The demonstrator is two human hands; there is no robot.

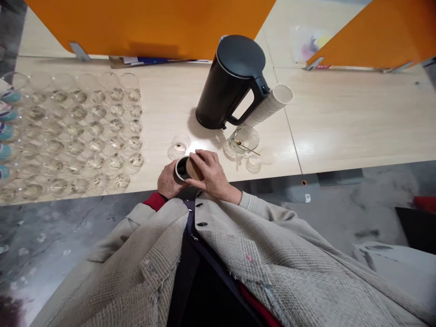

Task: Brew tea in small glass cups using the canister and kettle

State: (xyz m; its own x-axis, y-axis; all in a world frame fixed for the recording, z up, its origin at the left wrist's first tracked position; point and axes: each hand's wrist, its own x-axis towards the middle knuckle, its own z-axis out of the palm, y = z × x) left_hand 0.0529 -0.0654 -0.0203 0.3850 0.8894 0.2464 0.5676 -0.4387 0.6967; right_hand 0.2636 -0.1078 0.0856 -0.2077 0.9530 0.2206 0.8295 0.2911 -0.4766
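My left hand [167, 180] is wrapped round a small dark canister [181, 169] with a pale rim, held at the table's front edge. A round wooden lid [194, 169] is in my right hand [214, 175], tilted over the canister's mouth, which is partly uncovered. The canister's inside looks dark; its contents cannot be made out. Just beyond my left hand stands a small clear cup [179, 146] with a few dark bits at its bottom. To the right of my hands, a ribbed glass [245, 139] holds a thin golden spoon [248, 147].
A black electric kettle [228, 81] stands behind my hands, with a stack of white paper cups [272, 104] beside its handle. Rows of clear cups [78, 136] with dark bits in them fill the left of the table. Orange partitions [153, 27] rise at the back.
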